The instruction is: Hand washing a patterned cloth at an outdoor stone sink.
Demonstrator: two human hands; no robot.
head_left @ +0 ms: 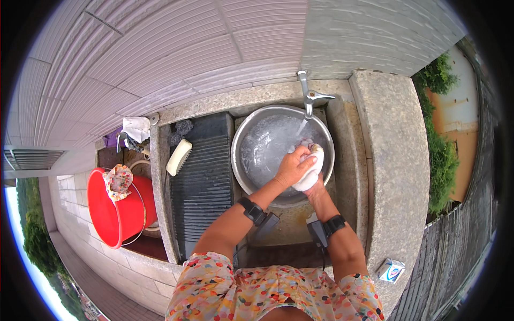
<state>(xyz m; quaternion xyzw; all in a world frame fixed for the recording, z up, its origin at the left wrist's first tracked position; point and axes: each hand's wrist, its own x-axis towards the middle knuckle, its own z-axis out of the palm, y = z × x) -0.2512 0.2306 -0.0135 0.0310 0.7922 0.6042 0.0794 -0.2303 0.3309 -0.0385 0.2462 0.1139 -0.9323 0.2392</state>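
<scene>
A bunched wet white cloth (313,170) is held between my two hands over the right side of a round metal basin (239,179). My left hand (292,167) grips it from the left, thumb across its front. My right hand (317,188) wraps it from below and behind; most of its fingers are hidden by the cloth. Water runs from the metal tap (309,99) just above the hands. Cloudy, foamy water (267,142) fills the basin, which sits in a stone sink (342,139).
Left of the basin lies a dark ribbed washboard slab (201,187) with a scrubbing brush (179,157) and a dark scouring pad (183,127). Farther left stands a red bucket (110,214) with a patterned cloth (118,182) over its rim. A small box (391,270) sits on the right ledge (393,160).
</scene>
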